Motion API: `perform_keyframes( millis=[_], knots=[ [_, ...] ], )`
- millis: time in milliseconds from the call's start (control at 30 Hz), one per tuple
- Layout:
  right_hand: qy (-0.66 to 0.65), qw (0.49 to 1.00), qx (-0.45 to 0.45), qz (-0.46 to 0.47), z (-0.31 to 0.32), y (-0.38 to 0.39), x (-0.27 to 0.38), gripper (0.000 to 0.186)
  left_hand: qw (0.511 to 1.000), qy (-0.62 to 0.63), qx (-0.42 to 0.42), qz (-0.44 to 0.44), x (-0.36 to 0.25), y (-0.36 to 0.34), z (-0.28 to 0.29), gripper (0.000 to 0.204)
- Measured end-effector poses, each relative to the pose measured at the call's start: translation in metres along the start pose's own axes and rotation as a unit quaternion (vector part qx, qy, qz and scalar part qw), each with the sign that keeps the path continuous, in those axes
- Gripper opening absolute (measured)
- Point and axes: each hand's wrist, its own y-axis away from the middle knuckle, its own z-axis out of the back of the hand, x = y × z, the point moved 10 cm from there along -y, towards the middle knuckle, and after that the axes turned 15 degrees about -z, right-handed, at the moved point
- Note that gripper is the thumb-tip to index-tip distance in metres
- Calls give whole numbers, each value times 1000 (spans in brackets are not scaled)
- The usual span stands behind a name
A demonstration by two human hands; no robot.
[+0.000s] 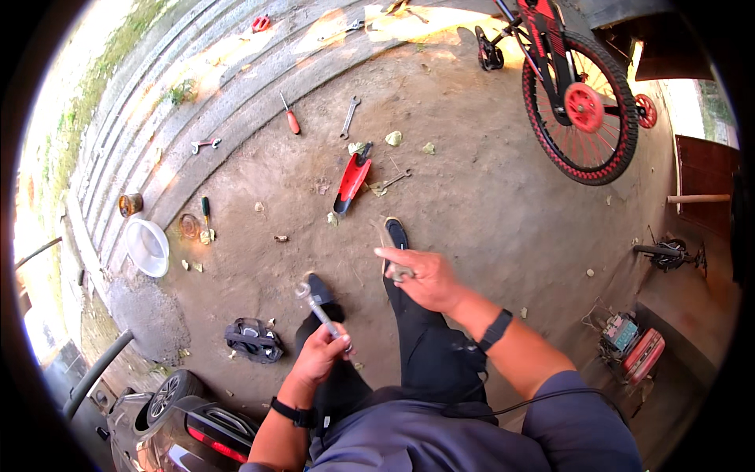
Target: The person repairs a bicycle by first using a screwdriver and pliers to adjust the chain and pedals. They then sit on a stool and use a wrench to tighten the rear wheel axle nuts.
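Observation:
My left hand (321, 352) is closed around the shaft of a silver wrench (321, 309), whose head points up and away over my left shoe (322, 291). To its right, my right hand (429, 279) reaches over my right leg with the index finger stretched out to the left. A small grey metal piece (403, 273) shows under the curled fingers of that hand; its full shape is hidden. Ahead on the ground lies a red and black bicycle mudguard (351, 182), apart from both hands. Beside it is a smaller wrench (397, 178).
Farther off lie a screwdriver (291, 118), a long wrench (350, 118) and a red-handled wrench (206, 145). A white basin (147, 247) and a green-handled tool (206, 216) are at left, a black bag (254, 341) nearer. A bicycle wheel (582, 110) stands far right.

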Motion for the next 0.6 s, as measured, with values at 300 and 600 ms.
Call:
perform_keyframes(
  millis=[300,600],
  knots=[
    [-321,891,151,-284,38,169,-79,49,988,-3,147,48,11,21,-126,8],
    [-444,818,191,-312,26,183,-109,49,980,-43,181,68,40,15,-196,16]
  ],
)
